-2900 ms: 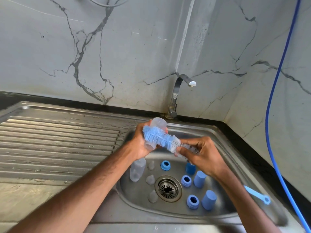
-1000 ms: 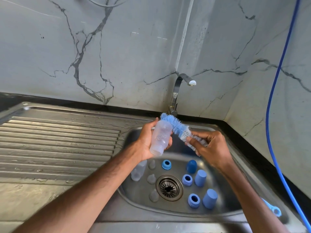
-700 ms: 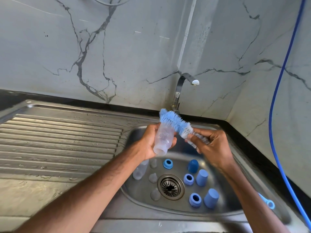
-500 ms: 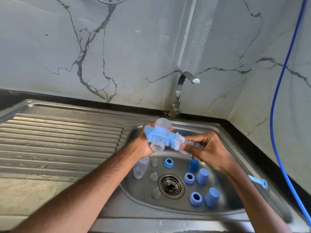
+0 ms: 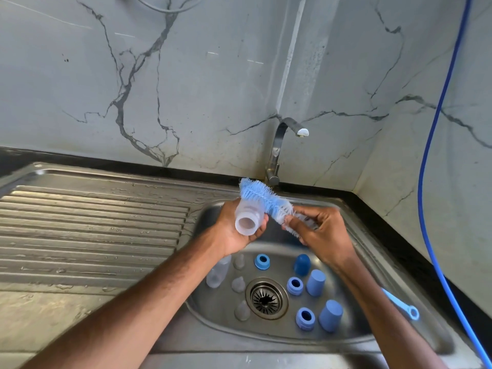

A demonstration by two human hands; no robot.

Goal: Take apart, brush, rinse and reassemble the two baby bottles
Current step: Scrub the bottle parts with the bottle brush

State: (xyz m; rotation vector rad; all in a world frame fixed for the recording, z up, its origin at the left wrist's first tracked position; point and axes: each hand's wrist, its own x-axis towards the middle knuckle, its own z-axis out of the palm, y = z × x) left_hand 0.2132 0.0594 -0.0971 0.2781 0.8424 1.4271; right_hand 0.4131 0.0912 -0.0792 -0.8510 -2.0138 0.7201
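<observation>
Over the back edge of the sink basin (image 5: 215, 315), toward its left corner, the left hand (image 5: 231, 238) grips a clear bottle body (image 5: 247, 221), with fingers and thumb curled round its barrel. The bottle's long axis runs from the back edge toward the person. Its open mouth faces the near edge and its base points toward the tap (image 5: 278, 155).

Level with it and just to its right, the right hand (image 5: 323, 235) pinches the bottle brush (image 5: 262, 198) low on its stem, where the bristles turn white. From that grip the blue bristle head slants up and to the left. It lies against the far outer wall of the bottle, with its tip out past the base end.

The brush therefore points away from the mouth and crosses the bottle's axis instead of lining up with it. This looks like scrubbing of the outside. To work the inside, the tip would have to come round to the near end and turn along the barrel, or the left hand would have to swing the mouth toward the brush.

Down on the basin floor, a second bottle body (image 5: 218, 274) lies left of the drain (image 5: 266, 298), beside clear nipples (image 5: 238, 284). Blue rings (image 5: 294, 285) and blue caps (image 5: 316, 283) stand right of it, all loose and not yet reassembled.
</observation>
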